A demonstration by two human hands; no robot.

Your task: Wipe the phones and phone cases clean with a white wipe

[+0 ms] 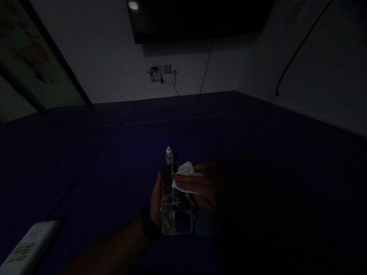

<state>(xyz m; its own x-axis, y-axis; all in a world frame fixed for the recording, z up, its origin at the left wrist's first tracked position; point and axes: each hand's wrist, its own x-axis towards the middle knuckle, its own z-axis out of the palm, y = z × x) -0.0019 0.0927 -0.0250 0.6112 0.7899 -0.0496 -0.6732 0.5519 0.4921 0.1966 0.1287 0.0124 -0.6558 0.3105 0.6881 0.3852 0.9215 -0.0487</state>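
Observation:
My left hand point(156, 196) holds a patterned phone case point(169, 214) from the left. Its thumb lies along the left edge, and fingertips seem to show at the right edge. At the case's lower right corner is a large rounded camera cutout, dark blue like the surface below. With my right hand point(205, 185) I press a folded white tissue point(186, 168) onto the upper right of the case. Just beyond the case stands a small clear bottle point(169, 157) with a white cap. Dim light hides much of the right hand and forearm.
A white box point(30, 244) with reddish print sits at the lower left of the dark blue table point(100, 183). A dark flat object point(208, 225) lies right of the case. Sockets with cables point(164, 70) and a screen point(200, 19) are on the wall behind.

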